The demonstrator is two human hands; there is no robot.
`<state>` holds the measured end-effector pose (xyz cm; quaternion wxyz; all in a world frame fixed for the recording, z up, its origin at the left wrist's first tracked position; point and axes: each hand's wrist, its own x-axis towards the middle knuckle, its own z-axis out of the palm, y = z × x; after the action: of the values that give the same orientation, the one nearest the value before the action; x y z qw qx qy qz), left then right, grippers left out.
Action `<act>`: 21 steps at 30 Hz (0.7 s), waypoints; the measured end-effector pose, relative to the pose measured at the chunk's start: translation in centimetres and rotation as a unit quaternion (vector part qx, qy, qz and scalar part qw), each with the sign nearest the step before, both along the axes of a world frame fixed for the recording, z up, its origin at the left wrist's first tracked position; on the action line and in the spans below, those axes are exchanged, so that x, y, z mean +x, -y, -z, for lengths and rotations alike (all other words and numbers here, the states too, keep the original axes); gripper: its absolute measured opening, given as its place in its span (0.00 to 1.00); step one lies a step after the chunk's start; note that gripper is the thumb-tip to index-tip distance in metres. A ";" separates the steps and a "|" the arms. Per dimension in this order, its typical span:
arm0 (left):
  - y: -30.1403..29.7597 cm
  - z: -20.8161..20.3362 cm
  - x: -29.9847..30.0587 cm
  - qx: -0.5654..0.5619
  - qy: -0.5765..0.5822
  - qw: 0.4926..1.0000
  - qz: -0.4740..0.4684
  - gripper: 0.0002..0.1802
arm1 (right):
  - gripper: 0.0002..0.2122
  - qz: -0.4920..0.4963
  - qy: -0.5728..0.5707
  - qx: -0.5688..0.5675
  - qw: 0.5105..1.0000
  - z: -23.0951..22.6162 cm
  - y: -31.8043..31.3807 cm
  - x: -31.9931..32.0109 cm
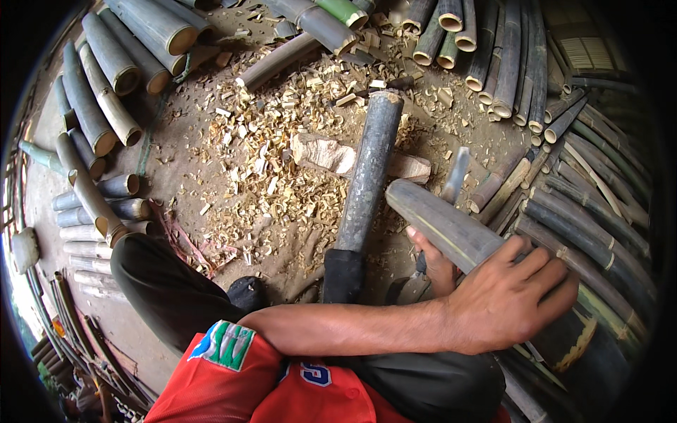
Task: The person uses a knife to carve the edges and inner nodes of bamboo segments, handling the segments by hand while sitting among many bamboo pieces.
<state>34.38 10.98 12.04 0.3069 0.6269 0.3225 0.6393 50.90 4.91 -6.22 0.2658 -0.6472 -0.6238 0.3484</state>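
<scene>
My left arm crosses in front of me to the right, and my left hand (511, 299) grips the near end of a split-looking grey-brown bamboo piece (448, 222). Its far end tilts up toward the middle. Beneath that piece is my right hand (437, 264), partly hidden, its fingers closed around what looks like a knife handle. The knife's blade (457, 173) sticks out past the bamboo's far side. A dark bamboo pole (374, 169) lies beside them, its far end resting across a rough-hewn wood block (328, 154). My dark-covered foot (343, 276) is at the pole's near end.
Pale wood chips (271, 183) cover the ground around the block. Cut bamboo lengths (106, 53) lie at the left, with more bamboo poles (504, 84) at the back right and a bamboo stack (592, 233) close on the right. My other foot (247, 292) is left of the pole.
</scene>
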 end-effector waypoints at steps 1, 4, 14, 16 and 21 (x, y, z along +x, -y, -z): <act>0.0 0.0 -0.2 -0.006 -0.001 1.000 -0.006 0.19 | 0.08 -0.045 0.044 0.001 0.998 0.3 -0.3 0.1; -0.2 0.2 -0.8 -0.020 -0.008 0.999 -0.025 0.17 | 0.08 -0.162 0.154 0.003 0.975 1.8 -1.3 0.0; -1.6 2.2 0.0 -0.019 -0.025 0.998 -0.060 0.17 | 0.07 -0.325 0.336 0.026 0.884 3.8 -3.4 1.8; -1.7 2.2 0.0 -0.018 -0.028 0.998 -0.059 0.17 | 0.07 -0.354 0.367 0.034 0.860 4.0 -3.7 2.3; -2.0 2.4 0.1 -0.003 -0.050 0.997 -0.066 0.14 | 0.07 -0.407 0.427 0.046 0.806 4.3 -3.5 3.9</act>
<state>34.45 13.00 9.62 0.2496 0.6345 0.3802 0.6249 54.82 8.42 -10.51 -0.1644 -0.4042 -0.8959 0.0834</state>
